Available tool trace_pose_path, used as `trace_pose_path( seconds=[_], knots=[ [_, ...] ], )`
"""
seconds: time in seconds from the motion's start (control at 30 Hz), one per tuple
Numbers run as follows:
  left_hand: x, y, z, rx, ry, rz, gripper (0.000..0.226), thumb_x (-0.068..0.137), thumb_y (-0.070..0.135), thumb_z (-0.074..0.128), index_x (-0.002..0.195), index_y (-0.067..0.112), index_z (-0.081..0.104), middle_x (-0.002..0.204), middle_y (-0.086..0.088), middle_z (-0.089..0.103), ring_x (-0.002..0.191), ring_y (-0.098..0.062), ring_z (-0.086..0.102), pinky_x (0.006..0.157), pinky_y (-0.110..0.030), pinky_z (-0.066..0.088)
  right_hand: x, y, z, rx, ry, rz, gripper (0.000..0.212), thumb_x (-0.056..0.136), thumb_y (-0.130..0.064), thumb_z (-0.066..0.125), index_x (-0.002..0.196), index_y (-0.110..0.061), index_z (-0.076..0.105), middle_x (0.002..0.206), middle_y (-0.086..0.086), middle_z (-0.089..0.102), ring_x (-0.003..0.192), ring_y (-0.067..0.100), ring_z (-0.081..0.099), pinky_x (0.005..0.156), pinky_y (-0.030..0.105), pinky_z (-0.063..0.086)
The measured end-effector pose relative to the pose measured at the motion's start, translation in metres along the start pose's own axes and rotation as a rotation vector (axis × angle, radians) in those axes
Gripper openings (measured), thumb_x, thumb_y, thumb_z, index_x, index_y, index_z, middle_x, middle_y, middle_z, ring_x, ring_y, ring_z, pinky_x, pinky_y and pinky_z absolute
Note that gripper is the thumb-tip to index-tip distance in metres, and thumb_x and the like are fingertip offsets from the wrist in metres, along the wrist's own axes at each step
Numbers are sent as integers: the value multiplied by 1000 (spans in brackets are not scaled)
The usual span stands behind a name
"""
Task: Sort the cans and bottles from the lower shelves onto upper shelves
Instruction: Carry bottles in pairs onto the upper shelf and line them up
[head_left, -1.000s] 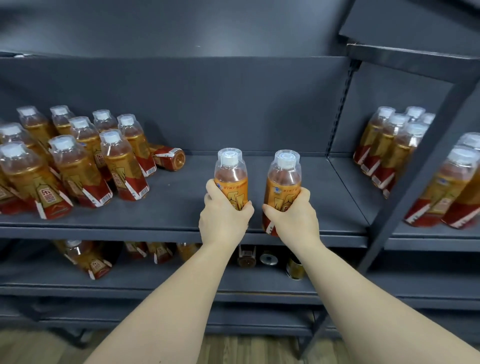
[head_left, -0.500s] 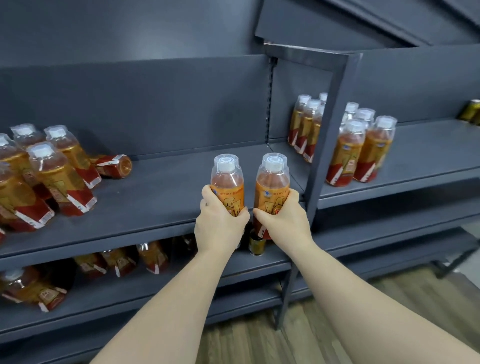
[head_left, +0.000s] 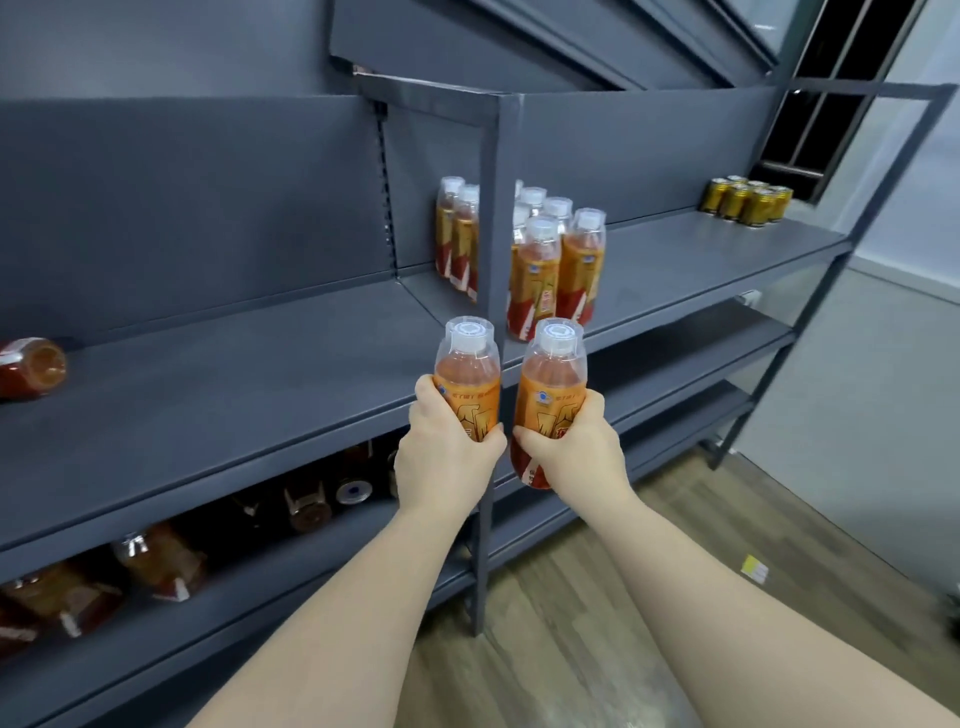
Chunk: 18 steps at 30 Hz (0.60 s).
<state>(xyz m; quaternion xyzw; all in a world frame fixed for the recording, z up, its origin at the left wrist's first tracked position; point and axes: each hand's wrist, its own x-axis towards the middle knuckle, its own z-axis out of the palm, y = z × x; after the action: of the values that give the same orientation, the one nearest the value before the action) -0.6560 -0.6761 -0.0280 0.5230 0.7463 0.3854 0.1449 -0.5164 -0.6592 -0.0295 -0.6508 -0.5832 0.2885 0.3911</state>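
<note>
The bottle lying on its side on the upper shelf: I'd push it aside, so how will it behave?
The lying bottle looks round-bodied, so it would probably roll on the flat shelf. It seems full of amber liquid, so likely heavy for its size.

I count two hands, left hand (head_left: 447, 462) and right hand (head_left: 576, 452), holding one apiece: left bottle (head_left: 467, 374), right bottle (head_left: 553, 379). About seven standing bottles (head_left: 540, 270), one lying bottle (head_left: 31, 366), roughly six gold cans (head_left: 748, 200). The lower-shelf bottles (head_left: 161, 561) I can't count.
</note>
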Motion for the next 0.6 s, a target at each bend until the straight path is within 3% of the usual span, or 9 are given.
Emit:
trace_pose_path(
  seconds=[0.27, 0.4, 0.6],
  knots=[
    [5, 73, 75, 11, -38, 69, 85, 80, 51, 77, 140, 22, 24, 129, -5, 53, 110, -29, 61, 82, -38, 52, 56, 51, -72, 34, 62, 3, 56, 82, -42, 78, 113, -28, 33, 94, -14, 50, 88, 11, 56, 69, 25, 47],
    [9, 116, 117, -17, -33, 62, 86, 80, 50, 76, 142, 21, 24, 130, -6, 54, 113, -31, 60, 88, -43, 52, 92, 77, -114, 22, 61, -13, 57, 82, -43, 77, 113, -28, 32, 95, -13, 50, 82, 6, 54, 62, 20, 44],
    [11, 174, 173, 25, -29, 85, 93, 83, 51, 73, 147, 20, 14, 132, -11, 52, 115, -33, 58, 89, -43, 51, 141, 113, -175, 8, 69, 3, 57, 83, -42, 77, 114, -27, 32, 100, -8, 53, 88, 13, 55, 65, 23, 44]
  ],
)
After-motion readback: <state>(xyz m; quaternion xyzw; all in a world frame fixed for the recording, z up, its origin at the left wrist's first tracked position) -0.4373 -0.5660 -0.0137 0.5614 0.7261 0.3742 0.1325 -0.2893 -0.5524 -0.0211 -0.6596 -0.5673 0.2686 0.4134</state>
